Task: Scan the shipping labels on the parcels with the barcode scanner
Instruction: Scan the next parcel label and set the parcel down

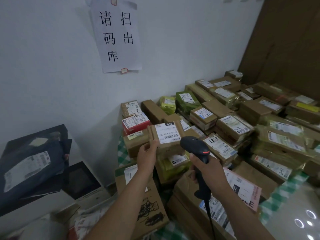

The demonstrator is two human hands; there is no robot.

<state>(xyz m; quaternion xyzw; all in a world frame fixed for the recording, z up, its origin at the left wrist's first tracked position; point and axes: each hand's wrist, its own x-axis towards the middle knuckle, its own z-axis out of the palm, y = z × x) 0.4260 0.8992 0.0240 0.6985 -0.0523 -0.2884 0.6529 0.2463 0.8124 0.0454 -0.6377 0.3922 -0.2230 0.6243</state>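
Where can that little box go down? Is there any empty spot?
The bare room is the shiny tabletop at the near right, past the green checked cloth and the pink-labelled parcel. Elsewhere it is crowded: parcels cover the cloth back to the wall. The left hand holds the box, the right hand the scanner.

Most fingers of the left hand (146, 155) are hidden behind the box (170, 148). The scanner (194, 145) faces away, its window unseen; its cable (210, 217) leaves the bottom edge. Print on the far parcels (259, 108) is too small to read. The top edge cuts the wall sign (117, 35).
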